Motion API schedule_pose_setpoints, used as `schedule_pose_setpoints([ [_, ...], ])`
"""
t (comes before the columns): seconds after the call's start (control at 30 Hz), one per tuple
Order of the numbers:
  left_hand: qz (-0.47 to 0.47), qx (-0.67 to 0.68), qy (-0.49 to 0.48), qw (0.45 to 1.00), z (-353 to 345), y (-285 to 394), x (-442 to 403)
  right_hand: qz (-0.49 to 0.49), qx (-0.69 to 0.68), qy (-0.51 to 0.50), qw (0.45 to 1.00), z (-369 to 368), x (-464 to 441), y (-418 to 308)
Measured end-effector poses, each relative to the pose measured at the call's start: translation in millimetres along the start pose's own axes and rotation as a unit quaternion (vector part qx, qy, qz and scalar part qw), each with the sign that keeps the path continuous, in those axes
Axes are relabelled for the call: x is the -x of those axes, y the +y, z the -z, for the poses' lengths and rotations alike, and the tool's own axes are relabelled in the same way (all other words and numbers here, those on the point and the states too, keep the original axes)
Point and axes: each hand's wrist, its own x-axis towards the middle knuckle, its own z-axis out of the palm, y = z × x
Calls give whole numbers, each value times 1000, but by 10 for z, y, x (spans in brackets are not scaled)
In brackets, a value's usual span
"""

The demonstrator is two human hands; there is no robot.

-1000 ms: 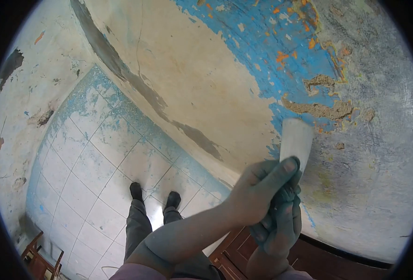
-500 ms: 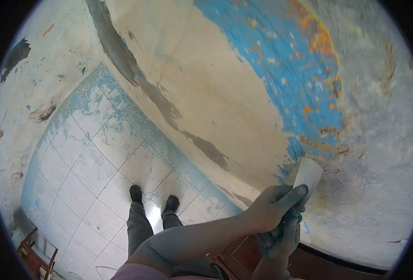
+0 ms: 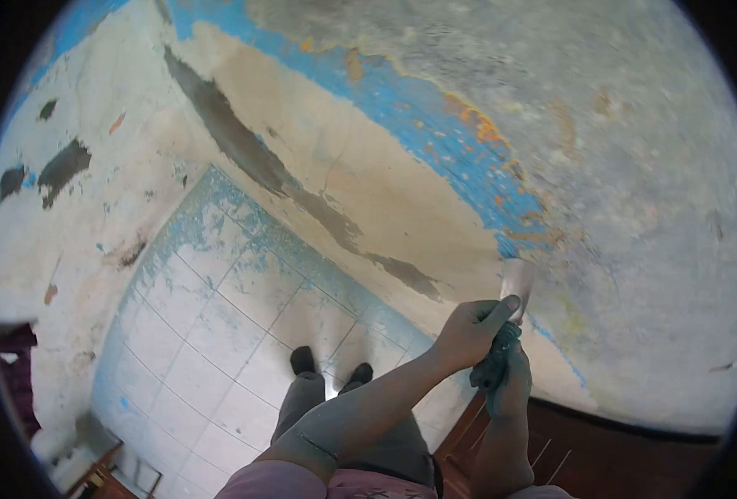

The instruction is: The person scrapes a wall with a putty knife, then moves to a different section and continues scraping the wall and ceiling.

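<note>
A scraper with a broad, pale flat blade (image 3: pixel 518 279) is held in both my hands. Its blade edge meets the wall at the lower tip of a strip of blue paint (image 3: pixel 460 179), or is very close to it. My left hand (image 3: pixel 468 331) wraps the upper handle, thumb lying along the base of the blade. Below it, my right hand (image 3: pixel 511 384) is closed around the lower handle. Something dark green and crumpled, like cloth (image 3: pixel 493 362), shows between the hands. Most of the handle is hidden.
Bare grey wall (image 3: pixel 635 208) spreads to the right of the blue strip, with cream paint (image 3: pixel 368 175) to its left. Pale floor tiles (image 3: pixel 227 324) lie below, under my feet (image 3: pixel 302 359). Brown wooden furniture (image 3: pixel 585 445) stands at the lower right, and a purple cloth (image 3: pixel 21 374) hangs far left.
My view has swung, so the wall, floor and feet sit differently in the picture. Both hands and the scraper have shifted up and left in view, still at the blue strip's lower end.
</note>
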Motion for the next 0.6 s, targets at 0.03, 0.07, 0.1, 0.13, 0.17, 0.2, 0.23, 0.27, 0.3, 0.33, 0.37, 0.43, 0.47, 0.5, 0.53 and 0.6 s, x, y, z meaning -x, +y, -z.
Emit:
schedule_pose_setpoints([
  [0.03, 1, -27, 7, 1000, -7, 54, 68, 9, 18, 1, 1000, -46, 39, 19],
  [0.07, 11, -40, 0, 999, -11, 29, 119, 17, 36, 3, 999, -89, 77, 46],
  [0.1, -12, -30, -11, 999, -14, -3, 164, 18, 4, 25, 1000, -127, 80, 119],
  [0.13, -38, -20, -20, 999, -12, -22, 206, 19, -8, 32, 999, -144, 87, 173],
  [0.17, -31, -29, -41, 998, 8, -11, 263, 11, -48, 6, 999, -148, 88, 213],
  [0.2, -28, -38, -43, 998, 22, -21, 313, 4, -86, -22, 996, -158, 79, 236],
  [0.23, -37, -11, -55, 998, 36, -41, 361, 4, -121, -28, 992, -202, 66, 253],
  [0.27, -45, 15, -66, 997, 70, -47, 394, 6, -130, -28, 991, -147, 12, 282],
  [0.3, -30, 41, -93, 994, 160, -41, 430, -12, -196, -154, 968, -62, -57, 345],
  [0.33, -16, 31, -94, 995, 223, -59, 464, -29, -261, -271, 926, -51, -64, 353],
  [0.37, -33, 12, -98, 995, 271, -77, 503, -60, -246, -236, 938, -35, -22, 292],
  [0.43, -35, 19, -42, 998, 214, -47, 583, -20, -195, -268, 943, 101, -42, 375],
  [0.47, -28, 10, -42, 999, 203, -79, 601, 18, -124, -307, 944, 170, -31, 441],
  [0.5, -14, -35, 2, 999, 203, -120, 612, 18, -110, -282, 953, 185, 25, 512],
  [0.53, -3, -83, 47, 995, 197, -133, 625, 22, -119, -280, 952, 167, 105, 556],
  [0.6, 8, -111, 89, 990, 133, -165, 661, 25, -1, -194, 981, 92, 264, 568],
])
